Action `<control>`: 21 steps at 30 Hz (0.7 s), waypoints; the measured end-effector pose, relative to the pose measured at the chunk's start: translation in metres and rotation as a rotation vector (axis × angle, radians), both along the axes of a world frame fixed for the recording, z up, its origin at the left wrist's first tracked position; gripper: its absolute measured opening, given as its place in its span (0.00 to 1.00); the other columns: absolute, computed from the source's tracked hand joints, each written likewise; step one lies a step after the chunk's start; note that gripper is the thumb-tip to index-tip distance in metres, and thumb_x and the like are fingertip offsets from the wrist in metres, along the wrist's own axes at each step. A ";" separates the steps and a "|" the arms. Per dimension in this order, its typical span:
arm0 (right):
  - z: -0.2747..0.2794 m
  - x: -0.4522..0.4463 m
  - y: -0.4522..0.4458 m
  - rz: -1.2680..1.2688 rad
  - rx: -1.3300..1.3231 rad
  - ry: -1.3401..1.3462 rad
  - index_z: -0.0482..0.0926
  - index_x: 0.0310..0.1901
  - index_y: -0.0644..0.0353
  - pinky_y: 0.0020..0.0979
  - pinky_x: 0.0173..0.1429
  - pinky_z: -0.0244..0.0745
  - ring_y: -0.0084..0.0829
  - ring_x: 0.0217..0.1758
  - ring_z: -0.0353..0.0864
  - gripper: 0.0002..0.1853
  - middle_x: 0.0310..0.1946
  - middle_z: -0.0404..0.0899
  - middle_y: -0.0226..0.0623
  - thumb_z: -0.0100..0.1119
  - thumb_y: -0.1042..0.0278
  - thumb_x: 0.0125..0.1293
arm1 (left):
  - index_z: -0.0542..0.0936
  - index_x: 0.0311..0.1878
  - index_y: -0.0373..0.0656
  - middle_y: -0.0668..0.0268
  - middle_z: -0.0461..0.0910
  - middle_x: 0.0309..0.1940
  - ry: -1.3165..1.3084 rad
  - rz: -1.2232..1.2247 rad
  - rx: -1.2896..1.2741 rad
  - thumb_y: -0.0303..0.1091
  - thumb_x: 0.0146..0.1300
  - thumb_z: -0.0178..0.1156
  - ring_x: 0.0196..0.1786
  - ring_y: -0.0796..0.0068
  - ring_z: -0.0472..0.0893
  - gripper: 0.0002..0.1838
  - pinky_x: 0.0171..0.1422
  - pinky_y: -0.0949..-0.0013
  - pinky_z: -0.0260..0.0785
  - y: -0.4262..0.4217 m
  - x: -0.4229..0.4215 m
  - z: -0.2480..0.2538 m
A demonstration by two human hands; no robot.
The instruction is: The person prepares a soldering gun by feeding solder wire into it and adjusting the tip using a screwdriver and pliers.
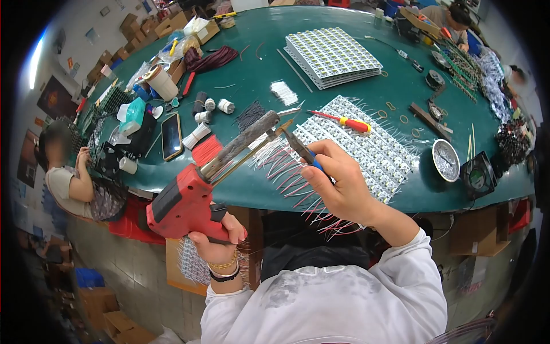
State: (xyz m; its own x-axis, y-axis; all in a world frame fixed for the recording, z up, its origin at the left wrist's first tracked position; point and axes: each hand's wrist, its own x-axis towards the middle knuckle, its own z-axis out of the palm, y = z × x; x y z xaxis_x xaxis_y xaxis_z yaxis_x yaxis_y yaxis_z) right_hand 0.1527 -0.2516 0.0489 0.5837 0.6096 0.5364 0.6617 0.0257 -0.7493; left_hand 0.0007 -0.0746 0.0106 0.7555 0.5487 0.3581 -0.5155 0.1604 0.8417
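My left hand is wrapped round the grip of a red and black soldering gun. The gun's long barrel points up and away over the table. In my closed right hand is a pair of pliers with blue handles, its jaws right at the gun's tip; whether they touch or grip something there I cannot tell. Beneath and beyond my right hand lies a panel of small white circuit boards, with red and white wires along its near left side. A red and yellow screwdriver rests on the panel.
A stack of board panels stands farther back on the green table. Wire bundles, a phone and tape lie left. A metal bowl and small fan sit right. Other people sit around the table.
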 end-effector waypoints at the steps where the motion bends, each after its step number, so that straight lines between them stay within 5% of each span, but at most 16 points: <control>1: 0.001 0.000 0.000 0.016 -0.004 0.027 0.76 0.32 0.68 0.30 0.35 0.68 0.33 0.32 0.72 0.09 0.35 0.70 0.42 0.56 0.69 0.61 | 0.63 0.45 0.32 0.63 0.66 0.12 0.001 -0.004 0.001 0.71 0.55 0.43 0.10 0.75 0.66 0.42 0.14 0.71 0.65 0.000 0.000 -0.001; 10: 0.000 0.009 -0.016 0.064 -0.077 0.248 0.78 0.35 0.65 0.31 0.41 0.69 0.35 0.36 0.74 0.13 0.34 0.71 0.40 0.52 0.62 0.64 | 0.67 0.34 0.36 0.65 0.64 0.10 0.054 -0.013 -0.112 0.74 0.54 0.38 0.11 0.73 0.65 0.40 0.15 0.73 0.60 -0.005 0.000 0.000; 12: -0.006 0.026 -0.034 -0.050 -0.180 0.191 0.78 0.36 0.64 0.33 0.43 0.69 0.37 0.36 0.73 0.13 0.34 0.72 0.41 0.51 0.62 0.64 | 0.67 0.29 0.38 0.66 0.63 0.08 0.142 0.266 -0.189 0.75 0.55 0.36 0.11 0.73 0.64 0.40 0.15 0.74 0.58 -0.014 0.004 0.008; 14: -0.029 0.069 -0.056 -0.352 -0.242 -0.019 0.78 0.35 0.64 0.35 0.43 0.69 0.40 0.36 0.74 0.15 0.35 0.74 0.44 0.49 0.60 0.65 | 0.67 0.30 0.37 0.66 0.64 0.11 0.114 0.163 -0.184 0.74 0.56 0.35 0.11 0.73 0.65 0.40 0.15 0.73 0.58 0.003 -0.006 -0.011; 16: -0.037 0.120 -0.075 -0.702 -0.677 -0.150 0.78 0.33 0.64 0.39 0.44 0.69 0.43 0.38 0.74 0.18 0.37 0.75 0.46 0.48 0.55 0.65 | 0.67 0.32 0.35 0.64 0.66 0.14 0.139 0.182 -0.084 0.74 0.55 0.34 0.12 0.73 0.66 0.42 0.15 0.74 0.58 0.002 -0.008 -0.007; 21: -0.116 0.230 -0.115 -0.912 -0.929 -0.405 0.76 0.35 0.65 0.45 0.44 0.69 0.50 0.41 0.73 0.22 0.36 0.74 0.53 0.49 0.50 0.63 | 0.67 0.37 0.32 0.59 0.69 0.21 -0.065 0.127 -0.172 0.73 0.56 0.34 0.13 0.71 0.68 0.43 0.17 0.72 0.62 -0.023 0.006 0.016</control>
State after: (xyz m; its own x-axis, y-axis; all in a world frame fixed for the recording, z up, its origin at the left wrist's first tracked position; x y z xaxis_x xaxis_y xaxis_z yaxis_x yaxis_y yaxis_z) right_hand 0.3824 -0.3663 -0.0671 0.8705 0.3223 0.3719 0.3480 -0.9375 -0.0020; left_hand 0.0069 -0.0973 0.0266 0.6544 0.6953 0.2971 -0.5932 0.2286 0.7719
